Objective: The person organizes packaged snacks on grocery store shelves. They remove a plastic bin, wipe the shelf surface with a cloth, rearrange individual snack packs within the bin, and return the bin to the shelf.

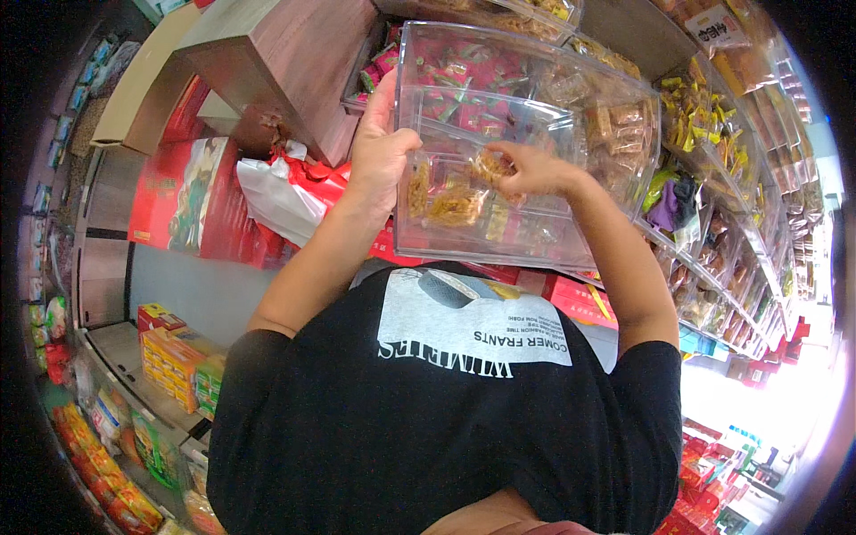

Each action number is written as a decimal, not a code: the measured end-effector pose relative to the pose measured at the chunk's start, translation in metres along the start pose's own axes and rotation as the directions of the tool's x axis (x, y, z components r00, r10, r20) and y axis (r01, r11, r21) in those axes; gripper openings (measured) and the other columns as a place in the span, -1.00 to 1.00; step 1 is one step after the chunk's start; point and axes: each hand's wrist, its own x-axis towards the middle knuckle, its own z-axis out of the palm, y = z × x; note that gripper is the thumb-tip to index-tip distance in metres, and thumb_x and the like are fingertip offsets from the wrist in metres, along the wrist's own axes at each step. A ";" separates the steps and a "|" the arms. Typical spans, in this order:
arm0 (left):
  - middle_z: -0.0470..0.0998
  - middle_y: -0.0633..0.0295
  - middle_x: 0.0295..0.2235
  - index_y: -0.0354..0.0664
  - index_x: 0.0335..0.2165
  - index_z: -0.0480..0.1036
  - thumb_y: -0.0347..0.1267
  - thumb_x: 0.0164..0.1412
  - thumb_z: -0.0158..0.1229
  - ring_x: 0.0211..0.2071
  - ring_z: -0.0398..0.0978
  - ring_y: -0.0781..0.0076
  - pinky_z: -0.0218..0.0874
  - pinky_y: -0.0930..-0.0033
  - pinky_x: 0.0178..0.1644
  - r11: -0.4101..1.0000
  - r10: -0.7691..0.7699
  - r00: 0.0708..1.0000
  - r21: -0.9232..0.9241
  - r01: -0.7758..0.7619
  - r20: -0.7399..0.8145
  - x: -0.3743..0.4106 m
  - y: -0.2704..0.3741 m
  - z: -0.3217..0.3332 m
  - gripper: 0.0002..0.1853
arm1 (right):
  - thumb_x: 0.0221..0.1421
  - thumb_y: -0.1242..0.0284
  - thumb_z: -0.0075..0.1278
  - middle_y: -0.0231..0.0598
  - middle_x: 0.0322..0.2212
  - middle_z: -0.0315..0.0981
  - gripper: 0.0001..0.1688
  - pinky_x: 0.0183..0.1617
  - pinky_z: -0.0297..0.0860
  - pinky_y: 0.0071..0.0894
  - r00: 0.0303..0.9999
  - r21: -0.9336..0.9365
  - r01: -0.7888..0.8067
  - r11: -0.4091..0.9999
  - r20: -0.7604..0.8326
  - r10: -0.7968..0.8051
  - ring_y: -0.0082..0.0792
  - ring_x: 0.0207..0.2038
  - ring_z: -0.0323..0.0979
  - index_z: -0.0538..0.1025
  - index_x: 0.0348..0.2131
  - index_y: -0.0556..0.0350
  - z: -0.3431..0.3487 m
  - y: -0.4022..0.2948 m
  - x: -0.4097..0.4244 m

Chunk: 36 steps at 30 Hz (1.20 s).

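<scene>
My left hand [384, 150] grips the left side wall of a clear plastic bin [528, 251], its thumb over the edge. Inside the bin, my right hand [535, 170] has its fingers closed around a wrapped golden-brown snack [493, 166]. More wrapped snacks [456, 206] lie in the bin below and left of my right hand. Pink wrapped sweets [468, 73] and tan packaged snacks [618, 130] show through or behind the clear plastic; which of the two, I cannot tell.
A wood-grain box-shaped fixture [287, 60] stands at the upper left, above a white and red plastic bag [284, 194] and a large red gift box [184, 194]. To the right, sloping clear bins hold yellow-wrapped sweets [709, 127]. Small orange boxes [170, 361] sit on a lower-left shelf.
</scene>
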 end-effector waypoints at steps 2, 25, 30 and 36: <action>0.15 0.26 0.07 -0.12 0.10 0.06 -0.77 -0.30 -0.21 0.04 0.16 0.42 0.22 0.48 -0.07 0.999 -0.021 1.000 -0.037 0.020 -0.012 0.000 -0.003 -0.002 -0.15 | -0.20 0.31 0.06 -0.11 -0.21 0.34 -0.14 -0.16 0.29 -0.41 0.992 0.185 -0.054 0.981 0.125 0.031 -0.36 -0.22 0.35 0.11 0.08 0.21 -0.014 -0.029 -0.007; 0.22 0.24 0.03 -0.20 0.09 0.07 -0.76 -0.29 -0.22 0.01 0.21 0.47 0.08 0.52 0.00 0.999 0.010 1.000 -0.030 -0.010 -0.013 0.004 -0.007 0.001 -0.18 | -0.17 0.34 0.03 -0.05 -0.35 0.41 -0.67 -0.23 0.33 -0.20 0.932 -0.319 0.045 0.947 -0.329 -0.155 -0.07 -0.29 0.39 0.42 -0.33 0.11 0.026 -0.012 0.021; 0.22 0.25 0.03 -0.20 0.09 0.08 -0.77 -0.30 -0.21 0.01 0.21 0.49 0.08 0.52 0.00 1.000 0.003 0.999 -0.026 -0.004 -0.034 0.004 -0.006 0.000 -0.17 | -0.20 0.16 0.10 0.03 -0.24 0.36 -0.27 -0.17 0.27 -0.10 0.949 -0.381 0.034 0.924 -0.277 -0.149 0.01 -0.15 0.31 0.25 -0.03 0.00 0.037 -0.001 -0.016; 0.21 0.26 0.04 -0.19 0.09 0.07 -0.78 -0.30 -0.22 0.02 0.20 0.49 0.09 0.52 0.00 0.999 -0.012 1.000 -0.053 0.010 -0.026 0.006 -0.006 0.001 -0.17 | -0.18 0.20 0.09 0.00 -0.41 0.43 -0.39 -0.28 0.30 -0.11 0.981 -0.296 -0.054 0.954 -0.195 -0.005 0.02 -0.33 0.39 0.31 -0.12 0.01 0.033 0.014 -0.026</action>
